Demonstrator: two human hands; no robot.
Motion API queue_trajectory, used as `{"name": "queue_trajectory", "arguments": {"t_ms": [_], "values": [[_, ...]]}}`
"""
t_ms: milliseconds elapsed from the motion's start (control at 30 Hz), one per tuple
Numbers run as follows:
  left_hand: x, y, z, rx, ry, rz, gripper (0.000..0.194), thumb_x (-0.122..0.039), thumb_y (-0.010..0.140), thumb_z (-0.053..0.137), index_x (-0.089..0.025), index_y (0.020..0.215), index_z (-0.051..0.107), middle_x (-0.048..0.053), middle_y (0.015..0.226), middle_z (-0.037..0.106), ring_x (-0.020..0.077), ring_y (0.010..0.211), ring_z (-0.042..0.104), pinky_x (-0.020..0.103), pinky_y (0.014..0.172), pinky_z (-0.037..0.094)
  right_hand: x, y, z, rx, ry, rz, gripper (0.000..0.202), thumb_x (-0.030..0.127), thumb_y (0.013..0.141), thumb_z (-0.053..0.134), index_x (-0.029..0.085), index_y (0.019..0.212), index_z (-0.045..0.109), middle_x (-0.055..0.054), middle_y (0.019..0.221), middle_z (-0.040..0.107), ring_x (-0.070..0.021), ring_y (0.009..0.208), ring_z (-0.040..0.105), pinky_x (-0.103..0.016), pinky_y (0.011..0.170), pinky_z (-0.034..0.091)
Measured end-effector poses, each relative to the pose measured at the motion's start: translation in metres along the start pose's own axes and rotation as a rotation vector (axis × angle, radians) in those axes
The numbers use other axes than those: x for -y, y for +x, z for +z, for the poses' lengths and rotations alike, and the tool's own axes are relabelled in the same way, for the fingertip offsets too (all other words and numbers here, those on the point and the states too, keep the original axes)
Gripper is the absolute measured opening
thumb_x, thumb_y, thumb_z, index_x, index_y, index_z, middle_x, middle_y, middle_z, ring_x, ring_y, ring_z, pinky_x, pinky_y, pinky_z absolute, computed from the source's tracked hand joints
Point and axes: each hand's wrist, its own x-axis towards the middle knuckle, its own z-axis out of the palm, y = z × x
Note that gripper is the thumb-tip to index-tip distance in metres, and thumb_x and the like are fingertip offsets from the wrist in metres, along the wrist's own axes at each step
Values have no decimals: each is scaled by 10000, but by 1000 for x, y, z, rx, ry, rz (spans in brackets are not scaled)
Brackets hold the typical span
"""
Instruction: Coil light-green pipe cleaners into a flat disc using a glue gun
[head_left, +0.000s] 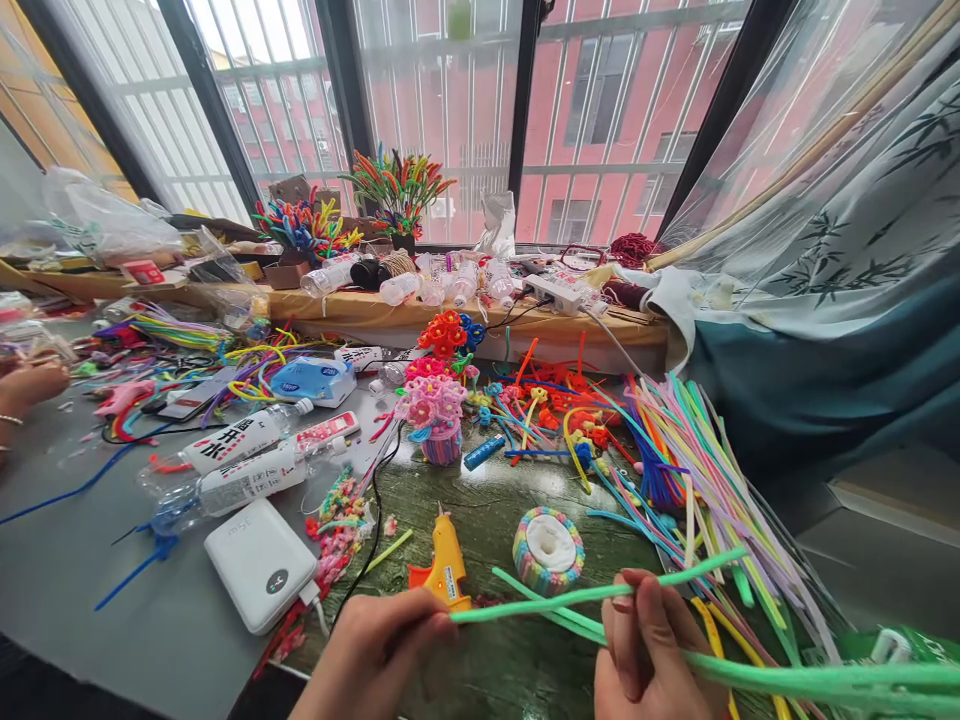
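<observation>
Left hand (386, 640): the left end of a green fuzzy stem (540, 604) is pinched.
Right hand (652, 640): the same stem is gripped nearer its other end, the tip jutting free to the right.
Green strands (832, 682): several are seen passing under the right hand (whether they are grasped too cannot be told).
Glue gun (448, 555): it is laid just beyond the left hand, on the dark worktop (487, 510).
Pastel pot (534, 575): it is set right of the glue gun.
Another person's hand (34, 388): it is glimpsed at the left edge.
</observation>
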Motion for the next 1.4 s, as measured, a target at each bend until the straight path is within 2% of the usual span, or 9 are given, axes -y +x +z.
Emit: {"name": "queue_trajectory", "arguments": {"t_ms": [200, 300, 400, 533, 667, 867, 1000, 1200, 1400], "values": [[7, -4, -25, -195, 83, -4, 428, -565, 913, 592, -226, 697, 739, -38, 493, 632, 112, 435, 448, 197, 445, 339, 4, -9, 14, -14, -26, 97, 265, 412, 733, 919, 193, 842, 819, 105, 346, 485, -18, 288, 380, -238, 559, 521], [20, -4, -38, -302, 211, 65, 463, -607, 945, 532, -247, 741, 740, -38, 544, 686, 145, 465, 567, 217, 479, 418, 7, -16, 26, -38, -44, 112, 305, 454, 724, 915, 183, 803, 801, 111, 358, 450, -19, 319, 375, -198, 508, 471], [27, 0, -44, -481, 562, 327, 343, -540, 971, 549, -287, 874, 760, -35, 777, 806, 195, 709, 739, 265, 715, 498, 7, -21, 36, -69, -54, 131, 328, 444, 674, 946, 182, 799, 792, 46, 513, 636, -6, 347, 356, -164, 402, 334], [6, 7, -20, -712, 917, 582, 225, -273, 991, 576, -259, 1157, 728, 41, 1122, 808, 261, 993, 740, 458, 1158, 239, 3, -30, 49, -17, -74, 182, 332, 449, 643, 956, 185, 778, 807, -29, 661, 753, 1, 345, 303, -195, 409, 369], [-18, 11, 9, -636, 754, 671, 222, -206, 984, 608, -258, 1171, 716, 16, 1124, 811, 214, 1022, 737, 431, 1222, 162, 1, -37, 54, 41, -80, 248, 303, 459, 678, 930, 189, 741, 807, -27, 604, 720, -17, 354, 328, -181, 378, 327], [-6, 17, 2, -589, 780, 696, 153, -216, 993, 596, -286, 1005, 732, -35, 967, 820, 203, 941, 738, 409, 1214, 150, -2, -21, 32, 157, -46, 242, 236, 421, 775, 878, 195, 799, 816, 19, 506, 612, 5, 340, 277, -152, 378, 256], [2, 17, -2, -566, 718, 698, 161, -179, 1008, 574, -250, 915, 684, -42, 769, 754, 164, 732, 690, 401, 1064, 305, -6, -11, 18, 242, -36, 222, 202, 390, 801, 861, 194, 834, 823, 16, 534, 614, -3, 336, 306, -167, 389, 291], [2, 14, 2, -584, 680, 727, 84, -143, 988, 604, -174, 969, 680, -12, 710, 684, 139, 627, 562, 305, 762, 410, -1, -18, 28, 146, -33, 241, 242, 442, 796, 858, 204, 797, 816, 103, 407, 397, -19, 366, 246, -189, 470, 400], [2, 14, 3, -615, 735, 757, 114, -151, 1009, 561, -157, 952, 660, -1, 679, 634, 146, 621, 518, 266, 642, 397, 6, -25, 36, 41, -55, 256, 324, 482, 706, 913, 181, 730, 798, 68, 478, 488, -22, 398, 281, -178, 465, 379]]}}
